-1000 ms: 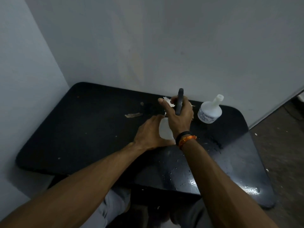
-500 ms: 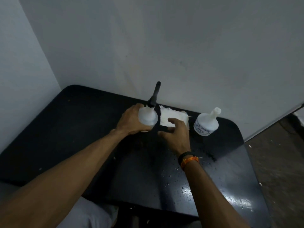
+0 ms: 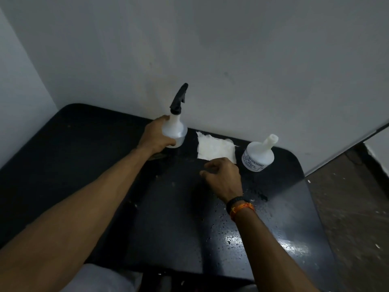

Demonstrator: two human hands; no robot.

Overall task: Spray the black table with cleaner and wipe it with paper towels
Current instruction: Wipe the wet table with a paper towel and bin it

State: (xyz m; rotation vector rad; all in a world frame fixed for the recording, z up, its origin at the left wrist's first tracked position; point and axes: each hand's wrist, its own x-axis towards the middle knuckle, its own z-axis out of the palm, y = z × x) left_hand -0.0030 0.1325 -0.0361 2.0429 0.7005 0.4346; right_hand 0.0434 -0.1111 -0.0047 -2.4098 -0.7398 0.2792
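Spray bottle point(image 3: 175, 128) now upright by the wall, carried left since a moment ago; left hand point(image 3: 156, 138) wrapped round its body. Right hand point(image 3: 223, 175) drawn back off the paper towel point(image 3: 214, 148), fingers loosely curled, holding nothing. Black table point(image 3: 84, 157) wet with droplets. Spraying apparently done; next, pick up towel and wipe.

Two plain grey-white walls point(image 3: 252, 49) meet in a corner at the upper left (the back one faintly smudged and stained). At the right edge runs a strip of rough brown floor point(image 3: 353, 207) flecked with white specks, with a pale skirting point(image 3: 379, 152) above it.
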